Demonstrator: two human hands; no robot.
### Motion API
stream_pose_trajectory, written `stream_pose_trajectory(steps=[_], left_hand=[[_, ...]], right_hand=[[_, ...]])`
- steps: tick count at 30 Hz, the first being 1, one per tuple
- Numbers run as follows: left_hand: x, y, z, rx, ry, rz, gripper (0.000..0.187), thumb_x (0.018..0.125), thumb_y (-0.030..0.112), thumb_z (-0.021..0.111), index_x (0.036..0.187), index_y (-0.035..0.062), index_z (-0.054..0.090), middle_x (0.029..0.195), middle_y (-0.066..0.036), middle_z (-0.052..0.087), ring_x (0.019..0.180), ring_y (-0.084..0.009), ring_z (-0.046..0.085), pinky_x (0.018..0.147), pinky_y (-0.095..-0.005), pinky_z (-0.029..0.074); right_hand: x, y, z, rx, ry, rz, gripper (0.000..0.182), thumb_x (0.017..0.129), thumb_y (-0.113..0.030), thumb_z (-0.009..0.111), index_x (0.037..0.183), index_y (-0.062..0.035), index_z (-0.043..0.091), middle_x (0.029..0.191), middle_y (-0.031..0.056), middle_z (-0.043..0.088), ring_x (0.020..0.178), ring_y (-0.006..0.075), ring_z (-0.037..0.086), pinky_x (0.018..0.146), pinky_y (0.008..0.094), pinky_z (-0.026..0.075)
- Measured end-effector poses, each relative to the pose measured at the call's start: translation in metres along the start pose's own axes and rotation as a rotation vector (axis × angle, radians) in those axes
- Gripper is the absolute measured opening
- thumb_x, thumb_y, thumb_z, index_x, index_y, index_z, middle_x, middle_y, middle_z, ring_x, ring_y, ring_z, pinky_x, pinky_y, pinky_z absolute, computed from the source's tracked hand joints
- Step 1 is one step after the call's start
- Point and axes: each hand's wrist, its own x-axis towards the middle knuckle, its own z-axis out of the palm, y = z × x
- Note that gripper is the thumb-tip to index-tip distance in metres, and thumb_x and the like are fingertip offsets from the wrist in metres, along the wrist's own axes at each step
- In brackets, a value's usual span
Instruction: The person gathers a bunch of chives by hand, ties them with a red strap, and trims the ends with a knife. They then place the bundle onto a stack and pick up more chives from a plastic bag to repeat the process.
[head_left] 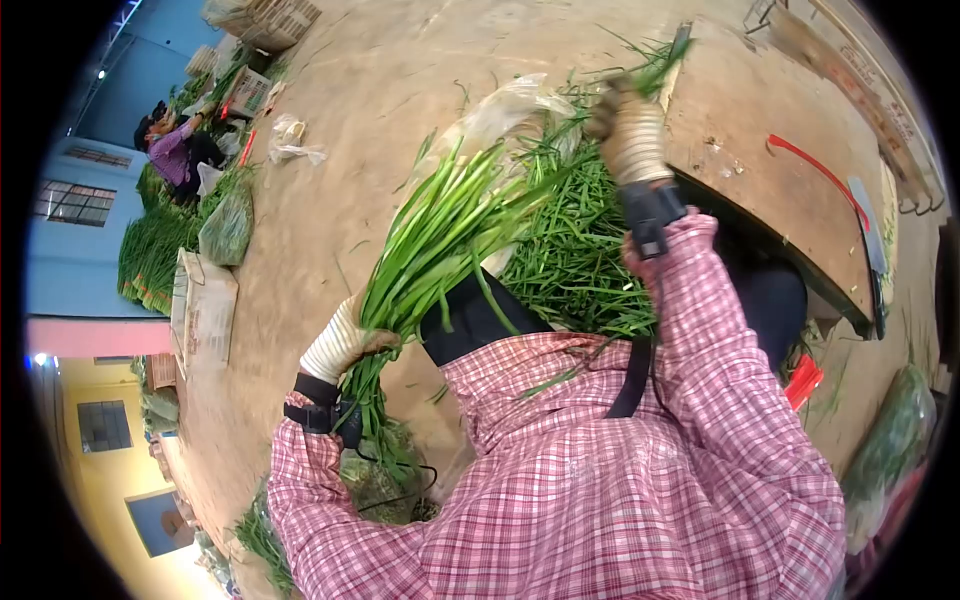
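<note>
My left hand (365, 338), in a pale glove with a ribbed cuff, is closed around a large bunch of chives (450, 220). The pale stem ends fan out up and to the right, and the leaf tips hang below my wrist. Up by the corner of a low wooden table, my right hand (618, 110) is gloved too and smeared by motion. Its fingers look closed on a few loose chive leaves (665, 70). Between my arms lies a heap of loose chive leaves (580, 240), with clear plastic (505, 110) beside it.
On the wooden table (770, 90) lie a red strip (820, 175) and a blade-like grey piece (868, 225). Red ties (803, 382) are near my leg. A filled plastic bag (890, 430) stands at right. Across the floor, another person (175, 150) sits among greens and crates.
</note>
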Motion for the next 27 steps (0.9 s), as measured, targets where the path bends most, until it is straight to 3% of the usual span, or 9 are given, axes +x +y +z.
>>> stream_pose_trajectory(steps=[4, 6, 9, 11, 13, 16, 21, 24, 27], left_hand=[[-0.006, -0.018, -0.005, -0.082, 0.020, -0.042, 0.058, 0.074, 0.003, 0.071, 0.128, 0.0015, 0.051, 0.096, -0.001, 0.064, 0.081, -0.0081, 0.057, 0.070, -0.0263, 0.051], [0.000, -0.018, -0.007, -0.090, -0.026, -0.038, 0.055, 0.075, 0.003, 0.071, 0.126, 0.0016, 0.052, 0.094, -0.001, 0.064, 0.079, -0.0080, 0.058, 0.069, -0.0259, 0.051], [0.007, -0.020, -0.001, -0.107, -0.125, -0.094, 0.052, 0.075, 0.006, 0.072, 0.123, 0.0015, 0.053, 0.090, -0.002, 0.064, 0.074, -0.0076, 0.058, 0.065, -0.0248, 0.051], [0.007, -0.026, -0.007, -0.054, -0.094, -0.038, 0.048, 0.074, 0.007, 0.073, 0.119, 0.0012, 0.055, 0.086, -0.002, 0.064, 0.070, -0.0072, 0.058, 0.063, -0.0240, 0.050], [0.000, -0.030, -0.002, -0.120, -0.059, -0.087, 0.049, 0.071, 0.007, 0.074, 0.117, 0.0011, 0.057, 0.084, -0.001, 0.064, 0.070, -0.0074, 0.057, 0.062, -0.0243, 0.050], [0.004, -0.038, -0.001, -0.129, 0.029, -0.093, 0.043, 0.071, 0.004, 0.073, 0.111, -0.0007, 0.059, 0.083, -0.001, 0.064, 0.070, -0.0083, 0.058, 0.064, -0.0256, 0.050], [0.023, -0.022, 0.013, -0.117, -0.097, -0.053, 0.041, 0.073, 0.004, 0.071, 0.112, -0.0001, 0.059, 0.085, 0.000, 0.064, 0.072, -0.0089, 0.058, 0.063, -0.0257, 0.050], [0.017, -0.019, 0.012, -0.212, -0.073, -0.086, 0.045, 0.073, 0.003, 0.070, 0.116, -0.0005, 0.057, 0.091, -0.002, 0.064, 0.075, -0.0104, 0.059, 0.064, -0.0272, 0.051], [0.015, -0.029, 0.005, -0.178, -0.054, -0.086, 0.047, 0.071, 0.002, 0.069, 0.116, -0.0007, 0.057, 0.089, -0.002, 0.064, 0.073, -0.0102, 0.058, 0.064, -0.0272, 0.051]], right_hand=[[-0.003, -0.027, -0.010, -0.539, -0.039, -0.113, 0.029, 0.092, -0.026, 0.061, 0.112, -0.0048, 0.056, 0.070, -0.0030, 0.056, 0.045, 0.0060, 0.032, 0.040, 0.0196, 0.036], [-0.010, 0.004, -0.002, -0.990, -0.784, -0.124, 0.057, 0.093, -0.028, 0.059, 0.143, -0.0148, 0.037, 0.121, 0.0072, 0.058, 0.050, 0.0048, 0.044, 0.045, 0.0207, 0.043], [-0.031, 0.008, 0.020, -1.403, -0.990, 0.455, 0.044, 0.093, -0.026, 0.059, 0.133, -0.0105, 0.052, 0.106, 0.0083, 0.066, 0.051, 0.0050, 0.045, 0.042, 0.0213, 0.040], [-0.033, 0.002, 0.003, -1.216, -0.772, 0.260, 0.035, 0.092, -0.023, 0.059, 0.123, -0.0067, 0.060, 0.095, 0.0081, 0.068, 0.051, 0.0056, 0.046, 0.041, 0.0209, 0.039], [-0.017, -0.003, -0.025, -1.001, -0.162, 0.053, 0.025, 0.091, -0.017, 0.059, 0.114, -0.0061, 0.063, 0.088, 0.0068, 0.066, 0.047, 0.0057, 0.046, 0.042, 0.0185, 0.040], [-0.041, -0.010, -0.036, -0.877, -0.193, 0.028, 0.030, 0.089, -0.020, 0.063, 0.114, -0.0027, 0.063, 0.079, 0.0058, 0.065, 0.046, 0.0062, 0.045, 0.040, 0.0232, 0.043], [-0.069, 0.016, -0.017, -1.462, -0.500, -0.172, 0.039, 0.077, -0.030, 0.074, 0.105, -0.0037, 0.068, 0.092, 0.0182, 0.070, 0.087, 0.0288, 0.068, 0.082, 0.0363, 0.052], [-0.048, -0.005, -0.057, -1.621, -0.235, -0.314, 0.028, 0.083, -0.021, 0.069, 0.103, -0.0016, 0.068, 0.091, 0.0179, 0.070, 0.081, 0.0279, 0.068, 0.075, 0.0368, 0.054], [-0.049, -0.030, -0.065, -2.118, -0.263, 0.060, 0.033, 0.082, -0.027, 0.067, 0.110, -0.0106, 0.066, 0.115, 0.0195, 0.063, 0.100, 0.0339, 0.063, 0.085, 0.0432, 0.051]])
